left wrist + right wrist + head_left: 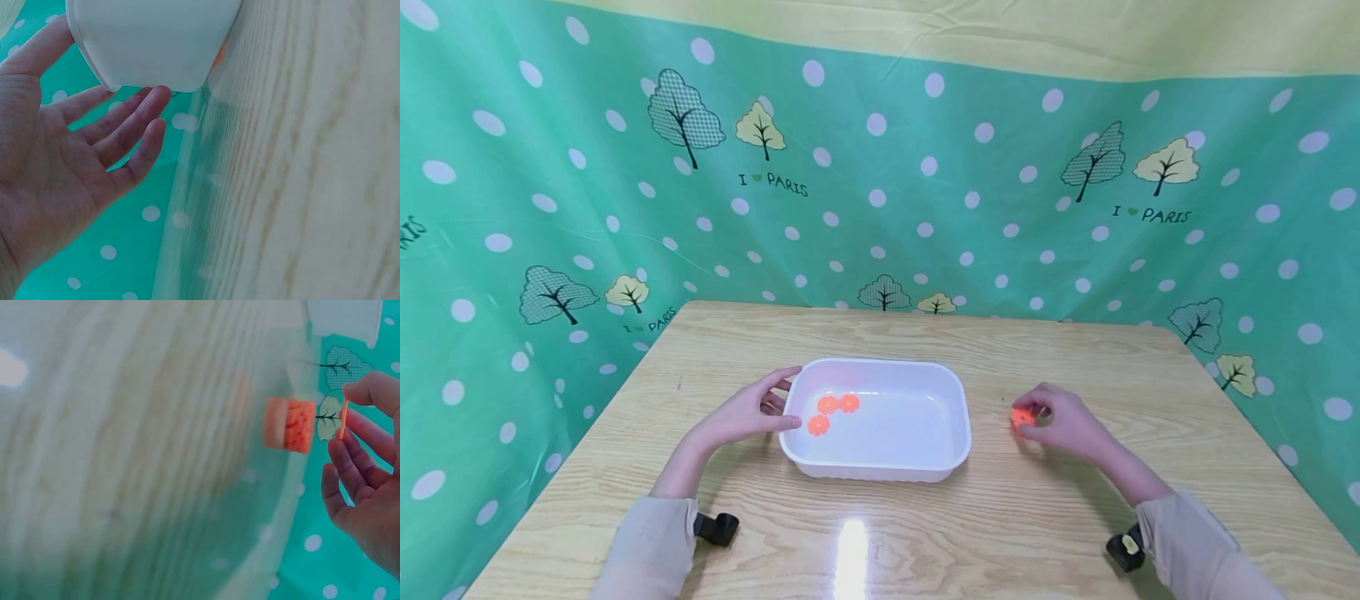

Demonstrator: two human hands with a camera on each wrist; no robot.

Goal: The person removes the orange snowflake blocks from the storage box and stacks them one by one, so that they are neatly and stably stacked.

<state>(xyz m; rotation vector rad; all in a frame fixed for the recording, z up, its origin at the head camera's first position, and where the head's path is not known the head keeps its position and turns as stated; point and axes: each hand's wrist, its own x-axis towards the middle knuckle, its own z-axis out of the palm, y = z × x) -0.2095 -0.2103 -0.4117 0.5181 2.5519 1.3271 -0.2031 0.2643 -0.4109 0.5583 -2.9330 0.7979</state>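
A white plastic basin (880,467) stands on the table, with three orange flower-shaped discs (818,425) lying flat in its left part. My left hand (752,412) is spread at the basin's left end, thumb and forefinger at the rim. The left wrist view shows that hand (69,144) with slightly bent fingers against the outer wall (150,50). To the right of the basin, my right hand (1060,421) is at more orange pieces (1023,419). In the right wrist view it pinches one thin orange disc (344,419) edge-on, beside a short orange stack (300,427) on the table.
The wooden table (925,533) has a bright light reflection near its front. Behind it hangs a green dotted curtain (880,225) with printed trees. A black wrist camera (718,529) sits at the left sleeve, another (1126,550) at the right.
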